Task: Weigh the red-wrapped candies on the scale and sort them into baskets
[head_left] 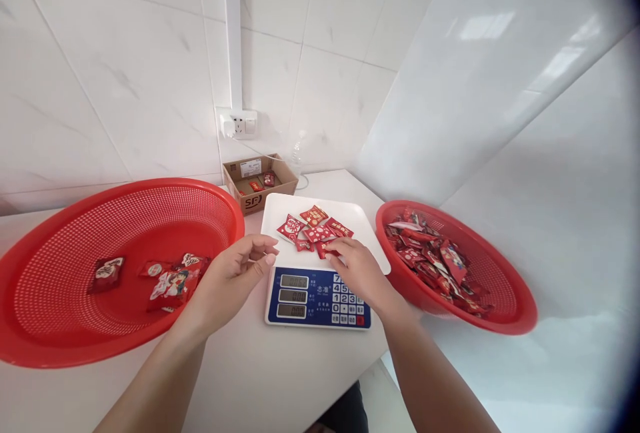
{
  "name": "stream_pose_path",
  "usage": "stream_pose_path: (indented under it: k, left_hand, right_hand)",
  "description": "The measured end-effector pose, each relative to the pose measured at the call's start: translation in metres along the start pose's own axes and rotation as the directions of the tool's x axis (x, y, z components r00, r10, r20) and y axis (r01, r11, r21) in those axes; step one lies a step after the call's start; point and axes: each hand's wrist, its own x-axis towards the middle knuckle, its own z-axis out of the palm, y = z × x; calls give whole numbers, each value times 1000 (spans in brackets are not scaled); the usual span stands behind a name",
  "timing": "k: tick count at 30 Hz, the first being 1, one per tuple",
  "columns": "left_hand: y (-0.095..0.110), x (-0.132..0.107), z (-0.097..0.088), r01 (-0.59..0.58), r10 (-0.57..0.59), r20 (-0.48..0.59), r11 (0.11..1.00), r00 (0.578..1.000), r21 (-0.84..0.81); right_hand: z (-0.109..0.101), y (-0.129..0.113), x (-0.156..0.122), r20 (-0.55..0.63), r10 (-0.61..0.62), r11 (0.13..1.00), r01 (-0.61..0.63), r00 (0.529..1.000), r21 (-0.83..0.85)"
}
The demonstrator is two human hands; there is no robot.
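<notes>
The right hand [356,269] has its fingertips on the nearest of the red packets [319,234] on the white tray [361,221]; whether they pinch it I cannot tell. The other packets lie just beyond and beside those fingertips. The left hand [235,276] holds nothing, thumb and fingers slightly apart. The packets look light and slippery (crinkly film, I'd guess), probably easiest to take by a sealed end

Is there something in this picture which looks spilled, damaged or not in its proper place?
One thing looks slightly odd: the right-hand red basket appears to extend past the edge of the table, and its support is hidden. Otherwise nothing stands out; the packets lie within the scale pan, with no spill visible.
</notes>
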Motion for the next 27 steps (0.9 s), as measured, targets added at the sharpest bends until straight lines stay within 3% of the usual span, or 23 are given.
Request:
stream_pose_path:
  k: [7,14,22,27]
  left_hand:
    - [2,-2,0,-21,21,-9,1000,1000,9]
    - [3,-3,-1,-29,29,-7,1000,1000,2]
    - [4,-3,-2,-30,30,-18,999,999,-12]
    - [6,-4,-3,-16,16,-26,1000,1000,-17]
  right_hand:
    - [3,-12,3,-85,-99,995,99,992,4]
    - [15,-27,12,-19,-155,987,154,988,-38]
    - [12,-43,21,123,-100,994,104,987,-27]
    - [9,-44,24,100,-124,992,125,987,1]
